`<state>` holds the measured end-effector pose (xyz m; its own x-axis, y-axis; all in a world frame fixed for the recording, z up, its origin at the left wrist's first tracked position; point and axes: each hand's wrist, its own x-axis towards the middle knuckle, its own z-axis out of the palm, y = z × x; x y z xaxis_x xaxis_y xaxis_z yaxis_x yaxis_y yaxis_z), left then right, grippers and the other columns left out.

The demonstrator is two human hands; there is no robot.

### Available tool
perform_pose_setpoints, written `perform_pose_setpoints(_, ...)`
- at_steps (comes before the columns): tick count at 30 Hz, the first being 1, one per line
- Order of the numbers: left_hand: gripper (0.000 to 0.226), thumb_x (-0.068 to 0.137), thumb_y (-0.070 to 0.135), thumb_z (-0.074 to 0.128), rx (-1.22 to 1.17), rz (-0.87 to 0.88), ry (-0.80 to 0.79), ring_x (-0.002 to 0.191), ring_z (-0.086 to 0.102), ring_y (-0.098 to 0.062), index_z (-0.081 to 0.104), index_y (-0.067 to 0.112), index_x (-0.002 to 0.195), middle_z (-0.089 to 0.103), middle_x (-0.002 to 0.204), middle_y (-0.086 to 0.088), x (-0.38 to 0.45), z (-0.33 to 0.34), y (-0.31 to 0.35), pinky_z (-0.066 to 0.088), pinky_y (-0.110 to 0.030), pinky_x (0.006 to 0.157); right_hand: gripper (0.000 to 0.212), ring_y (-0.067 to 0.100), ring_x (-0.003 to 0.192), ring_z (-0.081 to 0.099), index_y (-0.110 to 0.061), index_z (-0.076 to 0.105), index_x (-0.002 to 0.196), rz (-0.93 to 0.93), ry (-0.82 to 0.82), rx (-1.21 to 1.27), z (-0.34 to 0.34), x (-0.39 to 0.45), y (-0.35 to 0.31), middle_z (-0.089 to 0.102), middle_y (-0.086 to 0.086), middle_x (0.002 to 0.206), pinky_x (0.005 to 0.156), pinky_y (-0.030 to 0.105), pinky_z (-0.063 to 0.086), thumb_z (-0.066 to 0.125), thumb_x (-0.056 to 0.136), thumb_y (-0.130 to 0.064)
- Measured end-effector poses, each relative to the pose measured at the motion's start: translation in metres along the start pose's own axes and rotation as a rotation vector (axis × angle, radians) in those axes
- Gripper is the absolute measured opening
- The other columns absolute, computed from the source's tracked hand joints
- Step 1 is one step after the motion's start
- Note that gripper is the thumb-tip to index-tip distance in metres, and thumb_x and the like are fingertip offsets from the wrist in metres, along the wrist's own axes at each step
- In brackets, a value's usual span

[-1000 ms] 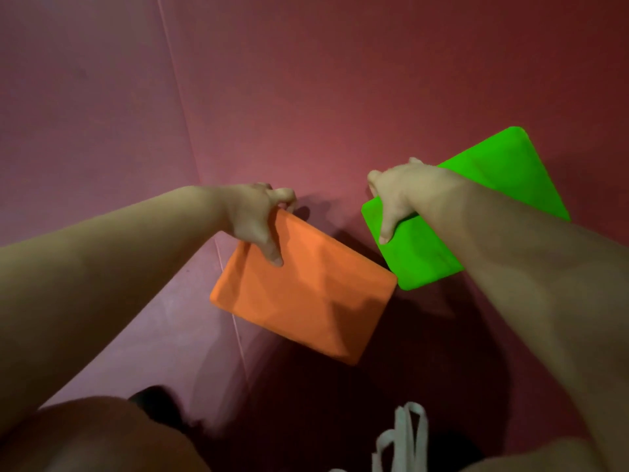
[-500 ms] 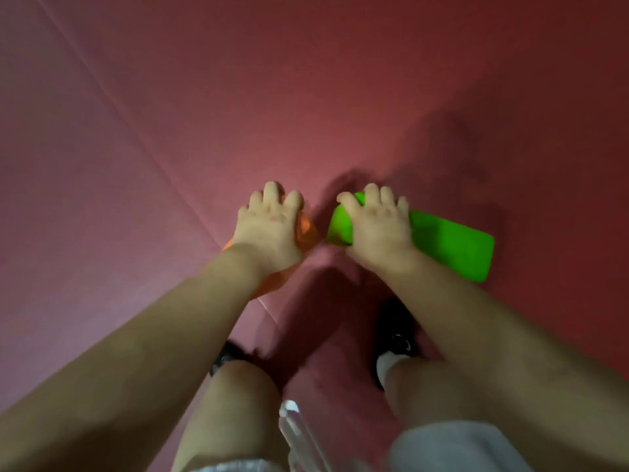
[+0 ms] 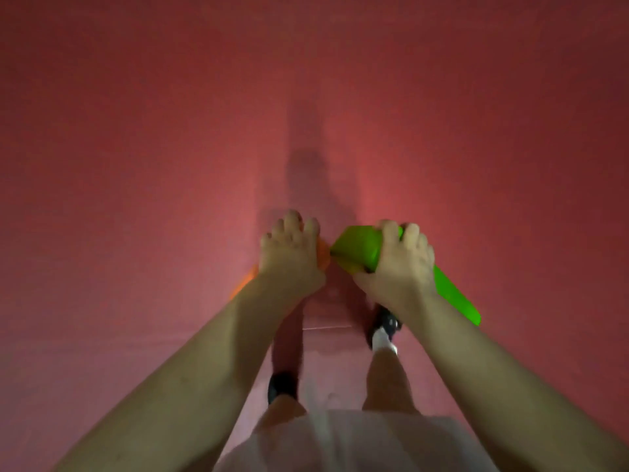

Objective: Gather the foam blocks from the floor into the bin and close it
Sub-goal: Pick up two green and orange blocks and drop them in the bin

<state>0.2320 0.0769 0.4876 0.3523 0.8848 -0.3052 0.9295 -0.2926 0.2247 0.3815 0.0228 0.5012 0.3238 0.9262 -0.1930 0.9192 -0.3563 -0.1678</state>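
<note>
- Red floor matting point(image 3: 136, 131) fills the whole view, with a faint seam line point(image 3: 326, 327) running across it just below the two hands and a soft shadow stretching away beyond the knuckles.
- Left hand point(image 3: 289, 257) is out front, knuckles up, fingers curled down over the orange foam block point(image 3: 322, 255) and gripping it.
- That orange block is almost wholly hidden: one sliver peeks out on the thumb side of the left hand, another point(image 3: 242, 284) glows out from under the wrist on the outer side.
- Right hand point(image 3: 398, 267) sits just beside the left, fingers wrapped over the top edge of the green foam block point(image 3: 357, 245), thumb clamped against its near face.
- Green block pokes out towards the left hand at its upper corner, nearly meeting the orange one; whether the two blocks touch is unclear.
- Its other end point(image 3: 456, 298) slants away under the right wrist and out past the forearm on the outer side, held edge-on and tilted.
- Both forearms reach forward, bare, converging towards the hands.
- Below the hands, between the arms, two bare legs, a dark shoe point(image 3: 281, 386) under the left arm, and another dark shoe with a white sock point(image 3: 383, 332) just under the right wrist.
- Pale shorts point(image 3: 340, 441) at the bottom edge.
- Everything is a little blurred.
</note>
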Motion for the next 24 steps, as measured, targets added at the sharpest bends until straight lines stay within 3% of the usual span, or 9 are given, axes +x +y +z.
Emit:
perform_pose_setpoints(7,0.056,0.067,0.035,0.07,0.137,0.677,-0.025,0.114,0.045,-0.026,0.046,0.026,0.117,0.041,0.123,-0.003,-0.034,-0.016,0.311,0.04,-0.036,0.089,0.074,0.035,0.116,0.043,-0.023,0.036,0.134,0.589,0.115,0.144,-0.119,-0.154,0.251,0.039,0.012,0.122,0.097,0.042,0.039,0.067,0.071,-0.046)
perform_pose_setpoints(13,0.06,0.068,0.026,0.069,0.268,1.218,-0.129,0.117,0.043,-0.029,0.042,0.023,0.122,0.038,0.129,-0.006,-0.152,0.038,0.612,0.039,-0.039,0.093,0.07,0.034,0.114,0.045,-0.029,0.04,0.132,1.081,0.307,0.199,-0.167,-0.325,0.472,0.042,0.011,0.123,0.092,0.04,0.042,0.066,0.07,-0.048)
perform_pose_setpoints(18,0.063,0.067,0.029,0.073,0.261,1.37,-0.212,0.119,0.042,-0.03,0.043,0.023,0.122,0.037,0.128,-0.006,-0.225,0.094,0.791,0.04,-0.04,0.094,0.069,0.034,0.11,0.047,-0.028,0.044,0.129,1.298,0.425,0.133,-0.188,-0.413,0.619,0.044,0.011,0.122,0.09,0.041,0.043,0.068,0.069,-0.048)
perform_pose_setpoints(24,0.064,0.068,0.031,0.073,0.329,1.432,-0.262,0.118,0.042,-0.031,0.043,0.021,0.124,0.036,0.128,-0.008,-0.25,0.161,0.984,0.042,-0.041,0.093,0.064,0.035,0.107,0.048,-0.026,0.046,0.127,1.429,0.47,0.147,-0.194,-0.438,0.799,0.046,0.01,0.119,0.085,0.04,0.043,0.067,0.07,-0.047)
